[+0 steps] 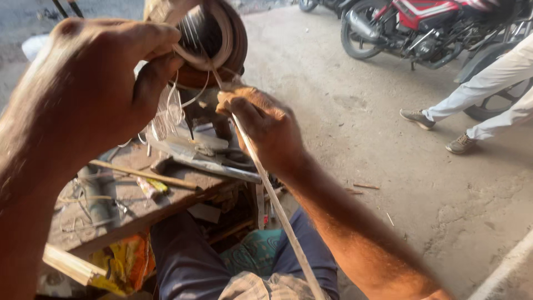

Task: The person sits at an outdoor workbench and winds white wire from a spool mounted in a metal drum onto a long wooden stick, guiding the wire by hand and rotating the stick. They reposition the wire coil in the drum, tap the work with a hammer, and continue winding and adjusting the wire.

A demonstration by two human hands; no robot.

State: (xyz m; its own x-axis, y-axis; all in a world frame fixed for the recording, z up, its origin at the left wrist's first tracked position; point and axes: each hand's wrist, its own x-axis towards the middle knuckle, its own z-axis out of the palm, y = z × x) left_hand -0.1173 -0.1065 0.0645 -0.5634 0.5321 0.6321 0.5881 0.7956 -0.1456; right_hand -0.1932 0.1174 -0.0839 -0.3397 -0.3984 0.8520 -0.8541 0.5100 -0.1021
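while the left hand (94, 83) pinches a coil (214, 39), the right hand (266, 125) grips a strip (277, 205); motorcycle (422, 28) beyond.

The left hand (94, 83) covers part of the round coil (219, 39), whose top the frame cuts off. The motorcycle (427, 28) and a bystander's legs (488, 94) run past the edges. Small clutter on the worktop (133, 214) is too blurred to identify.

roadside repair workshop, rough wooden workbench (166, 208) cluttered with hand tools, hammer (145, 174), bare dirt floor (355, 128), parked red motorcycle (427, 28) nearby
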